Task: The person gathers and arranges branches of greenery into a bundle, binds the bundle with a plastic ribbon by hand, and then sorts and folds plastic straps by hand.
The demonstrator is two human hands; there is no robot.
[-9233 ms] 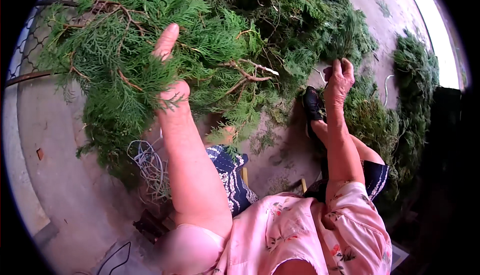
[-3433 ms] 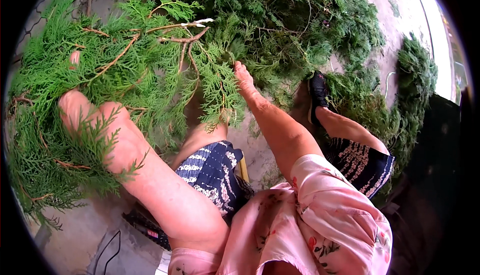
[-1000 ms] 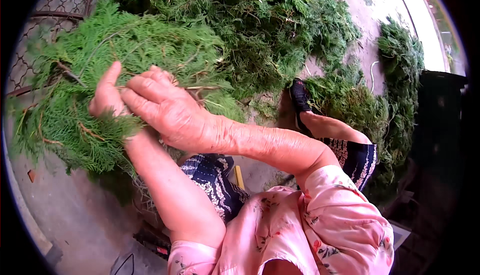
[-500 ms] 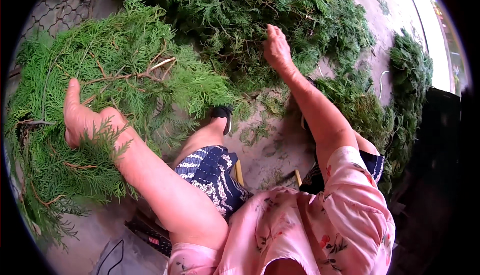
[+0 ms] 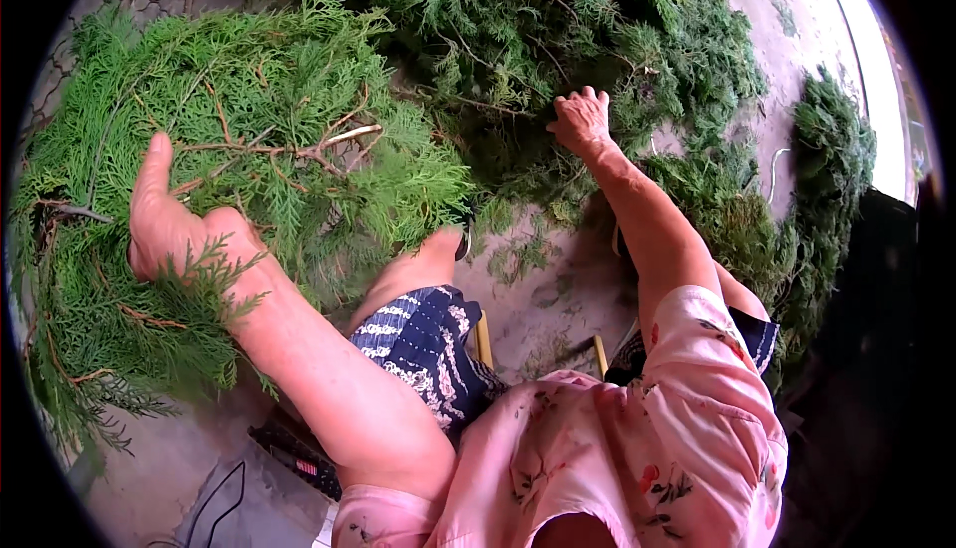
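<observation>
My left hand [image 5: 174, 219] holds a large bunch of bright green conifer branches [image 5: 269, 80] at the left. Its thumb points up along the foliage, and the other fingers are hidden among the sprays. Some sprigs lie over my left wrist. Cut brown stems [image 5: 319, 150] stick out across the top of the bunch. My right hand [image 5: 583, 125] reaches to the near side of a darker green pile of conifer branches [image 5: 518, 30]. Its fingers are curled down around a thin branch [image 5: 488, 105] that runs leftward from it; the fingertips are partly hidden.
More cut greenery [image 5: 722, 205] lies right of my knees, with another heap [image 5: 832, 170] farther right. Loose sprigs [image 5: 518, 254] litter the concrete floor between my feet. A patterned metal grating [image 5: 119, 0] is at the far left. A black basket [image 5: 299, 458] stands beside my left thigh.
My right hand has come down and nearer, from a raised position over the pile to its near side, with its fingers now curled on a branch. My left hand has barely moved.
</observation>
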